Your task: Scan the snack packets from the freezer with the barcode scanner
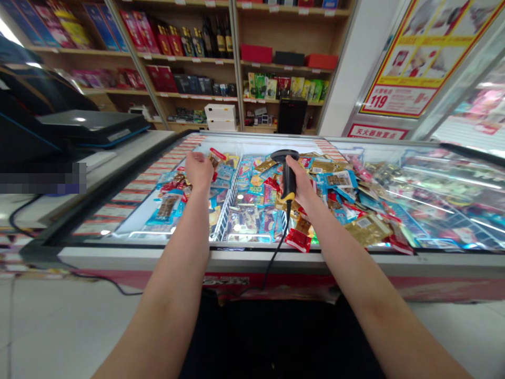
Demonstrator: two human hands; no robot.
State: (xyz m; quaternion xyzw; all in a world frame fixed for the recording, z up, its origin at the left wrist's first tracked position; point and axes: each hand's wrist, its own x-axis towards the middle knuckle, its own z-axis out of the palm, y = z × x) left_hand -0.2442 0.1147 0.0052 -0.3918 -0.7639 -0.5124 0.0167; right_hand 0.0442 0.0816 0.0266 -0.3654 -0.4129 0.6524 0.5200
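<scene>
My left hand (199, 171) is closed on a small snack packet (217, 156) with a red end, held over the left part of the glass-topped freezer (134, 255). Below that hand lie a few loose packets, among them a blue packet (168, 207) with a brown middle. In my right hand (303, 183) is a black and yellow barcode scanner (289, 181), fingers wrapped round its handle. From the handle a black cable (275, 251) hangs over the freezer's front edge. A heap of gold, blue and red packets (366, 229) spreads to the right of the scanner.
Through the glass show white wire dividers (229, 202) and bagged goods. A counter (98, 158) with a flat black device (94, 126) stands at the left. Behind the freezer are wooden shelves (197, 59) with bottles and boxes, and a wall poster (430, 58) at the right.
</scene>
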